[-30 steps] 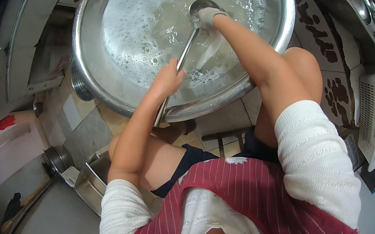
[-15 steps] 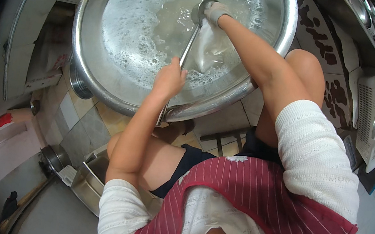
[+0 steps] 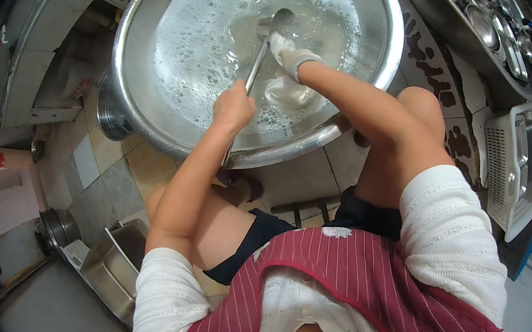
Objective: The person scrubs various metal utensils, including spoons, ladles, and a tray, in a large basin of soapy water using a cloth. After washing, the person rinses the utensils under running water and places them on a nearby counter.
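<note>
Over a large round metal basin (image 3: pixel 125 47) of foamy water, my left hand (image 3: pixel 235 105) is closed around the handle of a metal ladle (image 3: pixel 259 60). The ladle's round bowl hangs just above the water, its inside partly showing. My right hand (image 3: pixel 291 60) is in a pale, wet glove or cloth wrap, with the fingers bent against the bowl's right edge. White cloth (image 3: pixel 287 93) trails below that hand into the suds. Its fingertips are hidden by the fabric, and the cloth looks bunched under them.
At the upper right, a metal tub (image 3: pixel 437 17) holds several ladles and spoons. Below it stands a white plastic basket (image 3: pixel 496 159) with metal pans. A rectangular metal container (image 3: pixel 110 266) and a round pot (image 3: pixel 61 228) sit at lower left. My knees flank the basin's near rim.
My right hand has moved from the bowl's far right side down to its near right edge. The ladle bowl has turned, showing more of its inside. The whole view has shifted slightly.
</note>
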